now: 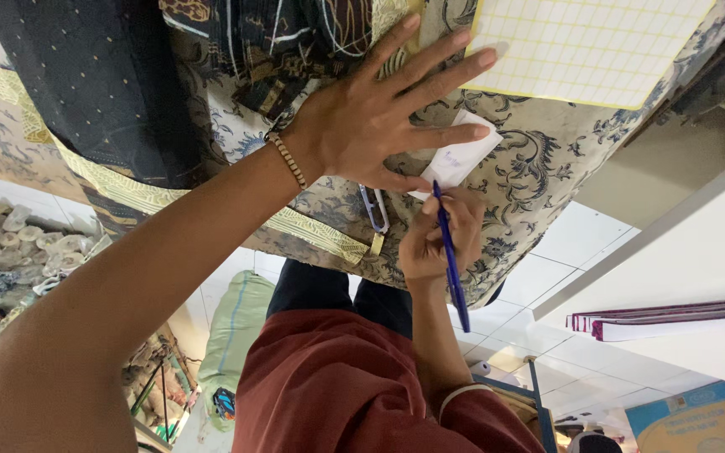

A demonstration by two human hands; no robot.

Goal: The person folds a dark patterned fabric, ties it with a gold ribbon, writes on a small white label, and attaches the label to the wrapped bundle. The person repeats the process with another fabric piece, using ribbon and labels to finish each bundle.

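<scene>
My left hand (pixel 371 117), with a beaded bracelet on its wrist, lies flat with fingers spread on patterned batik fabric (pixel 539 159). Its thumb and forefinger pin down a small white paper slip (pixel 461 157). My right hand (pixel 425 243) grips a blue pen (pixel 451 260), whose tip touches the near edge of the slip. Small blue-handled thread snips (pixel 374 210) lie on the fabric just below my left palm, beside my right hand.
A yellow gridded sheet (pixel 589 46) lies on the fabric beyond my left fingers. Dark dotted cloth (pixel 102 84) covers the left side. A white shelf with books (pixel 665 319), a blue-topped box (pixel 698 419), a green sack (pixel 232 335) and fabric scraps (pixel 10 252) surround me.
</scene>
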